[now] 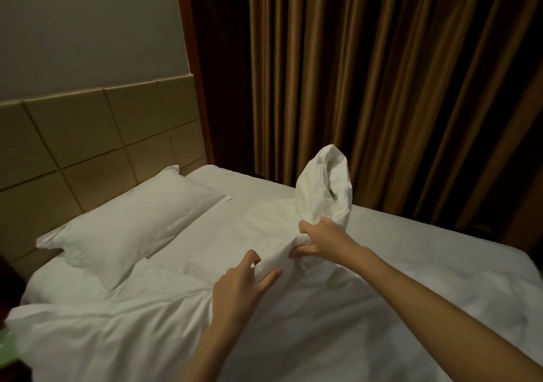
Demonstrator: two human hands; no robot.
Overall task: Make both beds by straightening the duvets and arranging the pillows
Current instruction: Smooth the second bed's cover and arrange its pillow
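A white duvet [293, 308] lies rumpled across the bed [440, 249], its near part creased into folds that run toward the lower left. The right hand [318, 239] grips a bunched corner of the duvet, fingers curled tight round the cloth, and holds it lifted off the mattress so that the gathered end stands up above the fist in a rounded, hollow peak in front of the curtains. The left hand [244, 281] is just beside it, lower and nearer the camera, fingers spread and slightly bent over a raised ridge of the same duvet; the fingertips touch the fabric, but whether they pinch it cannot be told. The two hands are close together though not touching, both forearms reaching out from the lower edge of the view. One white pillow [129, 220] lies flat at the head of the bed, on the left, its long side against the padded headboard [88, 146] of tan square panels, well apart from the hands. Above the headboard is a plain pale wall [88, 23], edged on the right by a reddish wooden strip. Brown pleated curtains [382, 87] hang behind the far side of the bed. No writing, label or brand mark can be read anywhere in the view.
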